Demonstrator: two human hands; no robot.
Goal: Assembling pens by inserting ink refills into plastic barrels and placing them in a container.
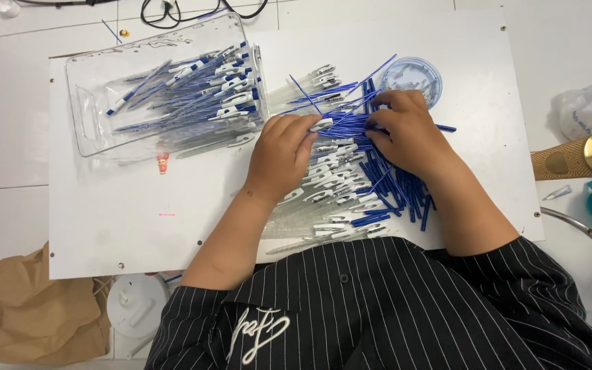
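Between the two hands lies a heap of clear pen barrels [327, 181] and blue refills [385, 181]. The left hand [281, 154] pinches one barrel; the right hand [405, 130] curls closed over refills. Beyond the left hand, a clear tray [87, 103] holds assembled pens [207, 89].

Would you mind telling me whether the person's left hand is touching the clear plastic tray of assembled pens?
Apart. The head view shows bare white board between the left hand and the clear plastic tray; the hand rests on the loose pen barrels.
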